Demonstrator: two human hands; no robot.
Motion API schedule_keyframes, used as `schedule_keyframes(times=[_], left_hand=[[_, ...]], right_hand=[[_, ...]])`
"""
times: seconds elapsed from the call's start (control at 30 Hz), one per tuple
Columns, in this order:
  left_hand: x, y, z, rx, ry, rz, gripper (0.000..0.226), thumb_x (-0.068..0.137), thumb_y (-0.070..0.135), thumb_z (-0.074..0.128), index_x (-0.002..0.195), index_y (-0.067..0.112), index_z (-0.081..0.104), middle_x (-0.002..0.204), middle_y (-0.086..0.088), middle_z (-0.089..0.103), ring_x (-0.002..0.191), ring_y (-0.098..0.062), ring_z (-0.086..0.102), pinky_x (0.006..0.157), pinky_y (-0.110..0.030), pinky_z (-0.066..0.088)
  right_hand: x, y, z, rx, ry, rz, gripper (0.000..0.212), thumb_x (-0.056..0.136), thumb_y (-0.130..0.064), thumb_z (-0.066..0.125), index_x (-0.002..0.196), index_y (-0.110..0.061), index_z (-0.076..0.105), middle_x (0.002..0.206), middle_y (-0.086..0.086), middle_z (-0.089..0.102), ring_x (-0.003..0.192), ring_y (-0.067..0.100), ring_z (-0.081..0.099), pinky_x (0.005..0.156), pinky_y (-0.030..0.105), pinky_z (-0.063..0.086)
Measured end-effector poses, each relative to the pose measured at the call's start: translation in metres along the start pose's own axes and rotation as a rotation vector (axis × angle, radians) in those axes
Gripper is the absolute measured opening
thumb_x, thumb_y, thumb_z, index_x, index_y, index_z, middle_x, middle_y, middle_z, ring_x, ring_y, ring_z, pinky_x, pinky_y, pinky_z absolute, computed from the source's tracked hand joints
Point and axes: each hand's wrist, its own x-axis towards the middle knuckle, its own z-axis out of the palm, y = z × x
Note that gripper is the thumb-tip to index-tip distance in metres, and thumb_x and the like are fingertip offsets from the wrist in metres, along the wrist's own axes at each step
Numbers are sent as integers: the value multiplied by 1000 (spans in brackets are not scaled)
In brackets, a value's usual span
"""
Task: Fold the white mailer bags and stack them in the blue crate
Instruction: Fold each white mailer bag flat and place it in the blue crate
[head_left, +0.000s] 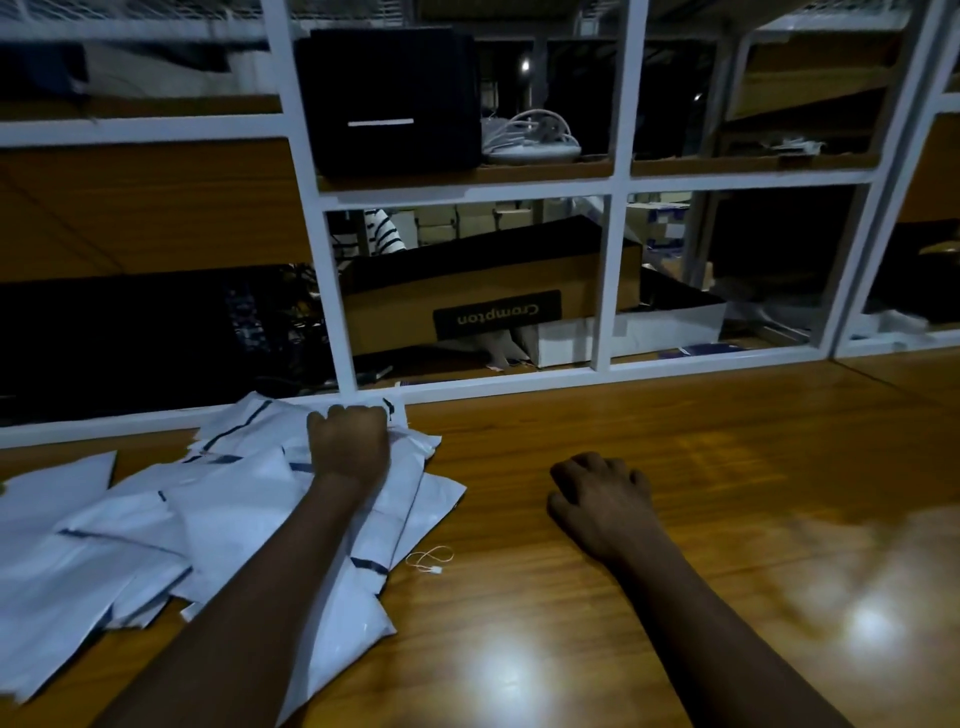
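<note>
On the left part of the wooden table, a loose, overlapping pile of white mailer bags, unfolded, some with a dark stripe along one edge, spread from the near left edge up to the white shelf frame at the back

Left hand at the far end of that pile, knuckles up, fingers curled down into the topmost bags and gripping them; fingertips hidden under the hand itself

Right hand well apart from the pile, on bare wood near the middle, palm down, fingers loosely bent, nothing in it

Just beside the right edge of the pile, a small loop of white string with a tiny tag, flat on the wood

Behind the frame, in the lower opening, a long cardboard box with an upside-down "Crompton" label, one end over a white box

On the shelf above, a black box with a pale slot, and next to it a coil of white cables

Bright glare spots on the near wood
</note>
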Motion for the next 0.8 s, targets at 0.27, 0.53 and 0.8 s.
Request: schedule_keyframes(times=[0.27, 0.53, 0.8], left_hand=[[-11, 56, -31, -342, 209, 125, 14, 87, 23, 65, 96, 23, 76, 86, 0, 73, 85, -28, 64, 70, -35, 36], [-69, 143, -24, -681, -194, 281, 72, 75, 76, 22, 121, 40, 63, 141, 13, 52, 133, -16, 38, 108, -46, 27], [-67, 162, -11, -330, -394, 259, 74, 85, 67, 14, 150, 37, 35, 159, 0, 29, 138, -31, 32, 109, -48, 23]], right_hand=[[0, 3, -6, 194, 108, 25, 39, 94, -44, 47, 129, -30, 59, 134, 0, 53, 122, 26, 47, 101, 44, 40], [4, 43, -17, 334, 339, 157, 23, 90, -32, 60, 110, -25, 69, 119, 3, 61, 105, 26, 57, 82, 43, 51], [22, 57, -13, 271, 300, 75, 26, 91, -27, 60, 115, -23, 68, 119, 6, 60, 106, 27, 57, 85, 38, 49]])
